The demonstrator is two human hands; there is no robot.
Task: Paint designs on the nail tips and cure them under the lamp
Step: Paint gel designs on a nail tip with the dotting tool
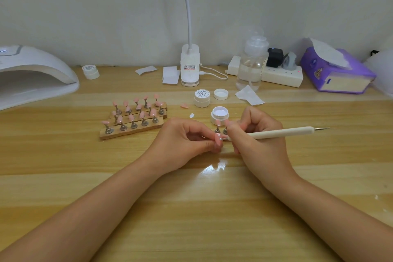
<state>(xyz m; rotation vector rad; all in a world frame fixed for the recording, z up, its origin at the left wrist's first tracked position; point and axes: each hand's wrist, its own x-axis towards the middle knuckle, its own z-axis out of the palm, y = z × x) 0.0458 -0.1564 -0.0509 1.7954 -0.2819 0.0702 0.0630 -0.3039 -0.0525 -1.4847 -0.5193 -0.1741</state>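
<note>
1. A pink nail tip (pixel 218 139) is pinched in the fingers of the left hand (pixel 184 142), just above the wooden table (pixel 191 208) at centre; white dots show on it, but its stand is hidden by the fingers.
2. The right hand (pixel 256 134) grips a white dotting pen (pixel 276 133) like a pencil, its near end touching the tip, its far metal point aimed right.
3. Just behind the hands, two more tips on metal stands (pixel 217 128) are partly hidden by the fingers.
4. An open white jar (pixel 220 114) stands just beyond them; its loose lid (pixel 221 94) and a closed jar (pixel 202 98) sit further back, and a third jar (pixel 91 71) is near the curing lamp (pixel 32 74), which the left edge cuts off.
5. Three wooden strips (pixel 131 122) to the left hold pink tips on stands; overlap makes the count uncertain.
6. One loose pink tip (pixel 185 105) and one white tip (pixel 192 115) lie between strips and jars.
7. Both forearms reach in from the bottom edge, wrists low over the table.
</note>
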